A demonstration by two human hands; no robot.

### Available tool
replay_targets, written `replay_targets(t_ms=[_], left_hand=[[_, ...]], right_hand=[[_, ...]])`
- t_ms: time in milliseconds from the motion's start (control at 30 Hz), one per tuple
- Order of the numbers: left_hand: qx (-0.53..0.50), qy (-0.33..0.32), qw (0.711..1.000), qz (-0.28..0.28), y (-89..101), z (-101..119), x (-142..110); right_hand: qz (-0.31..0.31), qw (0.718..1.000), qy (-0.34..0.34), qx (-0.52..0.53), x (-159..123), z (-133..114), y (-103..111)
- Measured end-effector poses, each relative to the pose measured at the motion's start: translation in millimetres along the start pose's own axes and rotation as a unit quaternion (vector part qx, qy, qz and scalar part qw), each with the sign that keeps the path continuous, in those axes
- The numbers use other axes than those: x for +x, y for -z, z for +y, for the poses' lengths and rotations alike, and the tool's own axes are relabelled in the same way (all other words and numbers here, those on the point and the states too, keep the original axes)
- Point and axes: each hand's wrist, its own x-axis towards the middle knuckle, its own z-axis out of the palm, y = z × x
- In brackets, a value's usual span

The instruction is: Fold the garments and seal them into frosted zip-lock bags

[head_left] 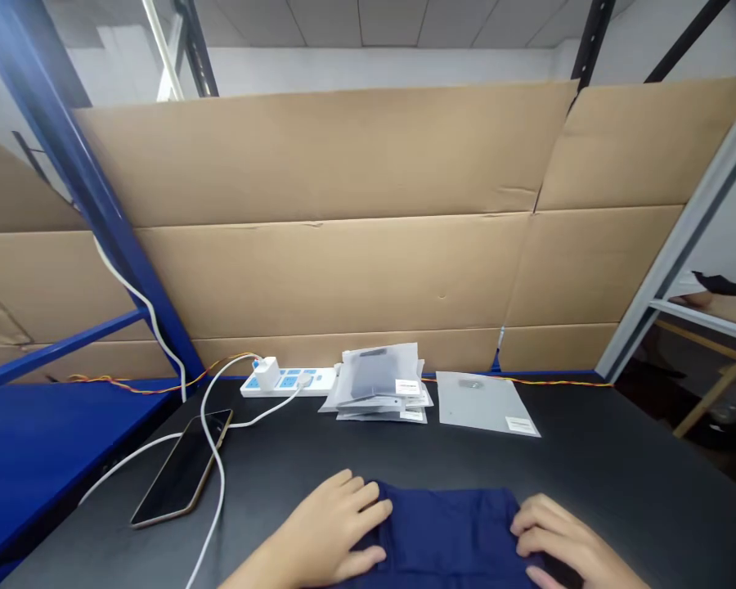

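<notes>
A folded piece of navy blue cloth (447,532) lies flat on the black table at the bottom of the view, its near side cut off by the frame. My left hand (337,532) rests at its left edge, fingers slightly spread and thumb apart, the fingertips touching the fabric. At the right edge, my right hand (564,544) has its fingertips on the cloth, with loosely bent fingers and the thumb apart from them. Neither hand lifts the cloth.
Behind the cloth are a stack of frosted plastic bags (377,384) and a single flat bag (487,402). A white power strip (288,381) with cables stands left of them. A phone (184,466) lies under a white cable. Cardboard panels (343,278) wall the back.
</notes>
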Motion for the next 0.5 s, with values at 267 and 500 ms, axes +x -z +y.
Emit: replay_targets(t_ms=[267,500], left_hand=[[-0.080,-0.035,0.996,0.016,-7.4,-9.5,1.8],[-0.445,0.172,0.878,-0.028,-1.0,-65.0,47.8]], right_hand=[[0.023,0.999,-0.008,0.043,4.1,16.3,-8.2],[0.063,0.993,-0.070,0.076,85.6,49.4,12.3]])
